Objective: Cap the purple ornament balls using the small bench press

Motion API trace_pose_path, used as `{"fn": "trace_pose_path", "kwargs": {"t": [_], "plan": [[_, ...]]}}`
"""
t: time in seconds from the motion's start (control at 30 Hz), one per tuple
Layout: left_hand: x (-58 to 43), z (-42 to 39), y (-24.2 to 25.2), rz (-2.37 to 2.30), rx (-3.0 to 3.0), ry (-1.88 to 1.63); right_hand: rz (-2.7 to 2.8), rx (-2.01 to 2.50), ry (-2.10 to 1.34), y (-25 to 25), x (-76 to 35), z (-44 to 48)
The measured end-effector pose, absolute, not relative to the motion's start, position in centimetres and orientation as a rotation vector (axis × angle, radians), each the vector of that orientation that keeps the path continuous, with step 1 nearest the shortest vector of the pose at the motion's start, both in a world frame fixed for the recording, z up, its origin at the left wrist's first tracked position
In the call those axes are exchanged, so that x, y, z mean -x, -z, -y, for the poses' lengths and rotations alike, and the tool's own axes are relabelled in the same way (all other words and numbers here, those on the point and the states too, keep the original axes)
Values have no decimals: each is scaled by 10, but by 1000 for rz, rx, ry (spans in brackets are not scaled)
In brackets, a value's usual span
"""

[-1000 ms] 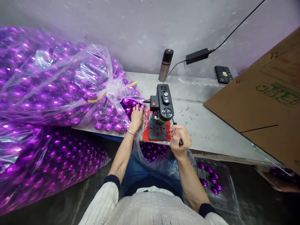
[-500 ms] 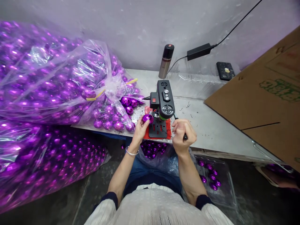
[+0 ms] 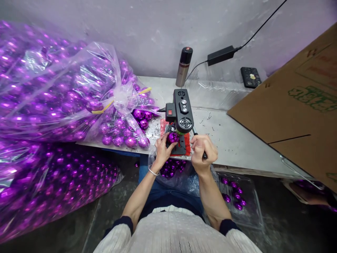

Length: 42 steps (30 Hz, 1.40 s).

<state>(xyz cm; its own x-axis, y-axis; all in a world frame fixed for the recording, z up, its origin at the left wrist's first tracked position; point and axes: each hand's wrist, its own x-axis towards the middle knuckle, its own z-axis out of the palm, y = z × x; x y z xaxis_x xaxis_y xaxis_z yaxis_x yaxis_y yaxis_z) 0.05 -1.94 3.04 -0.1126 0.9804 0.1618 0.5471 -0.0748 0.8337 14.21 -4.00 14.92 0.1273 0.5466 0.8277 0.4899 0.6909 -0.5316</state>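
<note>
Between the fingers of my left hand (image 3: 162, 151) is a shiny purple faceted ball (image 3: 173, 137), at the front of a small black press machine (image 3: 183, 110) with round vents and knobs on top. The machine's slotted base plate (image 3: 179, 149) sits on a red sheet (image 3: 187, 144). My right hand (image 3: 204, 153) is closed around the black-gripped lever (image 3: 205, 155) on the machine's right side. Its fingers wrap the grip, and the lever tilts toward me. The machine's head hides the spot where the ball meets it.
Big clear bags of purple balls (image 3: 60, 91) fill the left side. Loose purple balls (image 3: 139, 114) lie beside the machine. A spray can (image 3: 184, 66), power adapter (image 3: 220, 55) and phone (image 3: 250, 77) are at the back. A cardboard box (image 3: 297, 105) stands right; an open bag of balls (image 3: 172, 168) hangs below.
My left hand has moved right and slightly forward, bringing the ball under the front of the machine's head. My right hand keeps its hold on the lever. The view has shifted slightly.
</note>
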Motion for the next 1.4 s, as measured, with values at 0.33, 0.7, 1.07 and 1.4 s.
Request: {"fn": "trace_pose_path", "kwargs": {"t": [0.33,0.7,1.07,1.4], "plan": [[-5,15,-16,-1465,-1832,-1218,1545,884,-18,-146,-146,40],[-4,14,-8,-1428,-1833,-1297,1521,847,42,-98,-143,42],[-4,16,-8,-1462,-1833,-1252,1451,800,90,-67,-143,37],[-4,15,-8,-1472,-1821,-1243,1445,764,33,-58,-142,35]]}}
